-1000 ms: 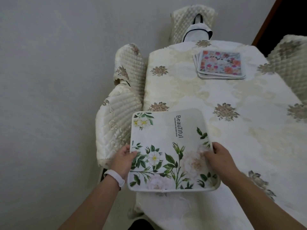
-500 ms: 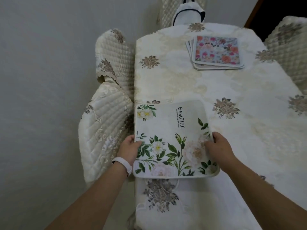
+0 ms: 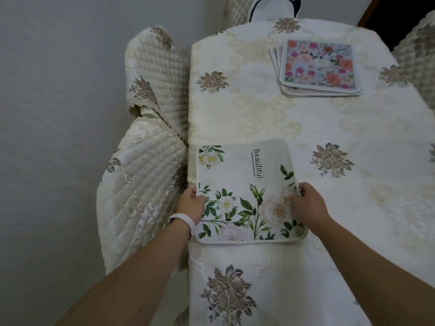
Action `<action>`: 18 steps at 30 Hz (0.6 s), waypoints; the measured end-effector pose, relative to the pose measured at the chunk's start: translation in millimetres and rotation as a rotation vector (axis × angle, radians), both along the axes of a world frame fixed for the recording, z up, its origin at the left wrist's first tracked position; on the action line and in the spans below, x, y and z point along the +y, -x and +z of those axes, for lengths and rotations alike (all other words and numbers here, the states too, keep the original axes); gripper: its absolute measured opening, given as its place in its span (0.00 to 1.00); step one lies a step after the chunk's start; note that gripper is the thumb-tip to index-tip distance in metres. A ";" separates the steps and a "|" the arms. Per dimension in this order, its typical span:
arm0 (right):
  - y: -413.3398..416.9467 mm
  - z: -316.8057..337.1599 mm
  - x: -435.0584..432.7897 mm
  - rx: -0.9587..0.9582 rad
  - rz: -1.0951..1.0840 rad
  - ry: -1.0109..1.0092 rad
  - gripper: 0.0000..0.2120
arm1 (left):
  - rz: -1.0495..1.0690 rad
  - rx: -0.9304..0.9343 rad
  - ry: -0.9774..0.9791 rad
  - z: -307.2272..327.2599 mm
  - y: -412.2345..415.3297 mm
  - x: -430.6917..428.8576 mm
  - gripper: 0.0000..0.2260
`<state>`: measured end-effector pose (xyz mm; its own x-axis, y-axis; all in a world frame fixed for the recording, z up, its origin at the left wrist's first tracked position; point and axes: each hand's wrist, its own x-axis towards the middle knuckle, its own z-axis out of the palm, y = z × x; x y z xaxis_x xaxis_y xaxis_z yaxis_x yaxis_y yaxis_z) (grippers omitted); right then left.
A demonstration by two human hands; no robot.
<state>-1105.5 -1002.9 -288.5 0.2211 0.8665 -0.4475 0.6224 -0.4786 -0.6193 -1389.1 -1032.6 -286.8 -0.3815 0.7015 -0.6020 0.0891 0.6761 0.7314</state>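
Note:
A white placemat [image 3: 244, 182] printed with green leaves, pale flowers and the word "Beautiful" lies at the near left corner of the table [image 3: 259, 118], which wears a cream embroidered cloth. My left hand [image 3: 191, 204] grips the mat's left edge, thumb on top; a white band circles that wrist. My right hand [image 3: 307, 204] holds the mat's right edge with fingers curled over it. The mat lies flat on the cloth or just above it.
A stack of pink and orange floral placemats [image 3: 319, 68] sits at the far right of the table. Quilted cream chair covers stand at the left [image 3: 146, 175], far end [image 3: 273, 5] and right [image 3: 419, 52]. A grey wall runs along the left.
Both hands have carried the mat forward and down onto the table's near left corner; it overhung the edge a second ago. The camera has tipped downward.

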 end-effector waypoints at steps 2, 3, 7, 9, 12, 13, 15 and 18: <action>-5.2 -5.4 0.2 -0.051 0.038 -0.014 0.11 | 0.016 -0.024 0.045 -7.2 5.4 -3.7 0.06; -8.6 -6.9 -0.8 -0.072 0.053 -0.016 0.15 | 0.030 -0.059 0.060 -9.8 7.8 -7.4 0.08; -25.7 -12.5 -15.0 -0.203 0.168 -0.016 0.23 | -0.123 0.039 0.010 -13.9 14.6 -35.5 0.17; -33.1 -17.5 -25.0 -0.315 0.344 -0.047 0.23 | -0.292 0.187 -0.038 -12.4 17.9 -51.7 0.25; -40.5 -23.8 -37.4 -0.358 0.539 -0.042 0.26 | -0.639 0.446 -0.095 -16.4 22.1 -66.2 0.32; -40.1 -24.1 -42.3 -0.352 0.561 -0.034 0.28 | -0.742 0.486 -0.057 -18.5 22.1 -68.7 0.36; -36.1 -24.7 -53.5 -0.317 0.569 -0.019 0.33 | -0.858 0.538 0.020 -22.8 20.9 -71.3 0.43; -30.3 -26.2 -66.0 -0.288 0.558 -0.007 0.38 | -0.913 0.588 0.038 -25.7 21.1 -71.8 0.46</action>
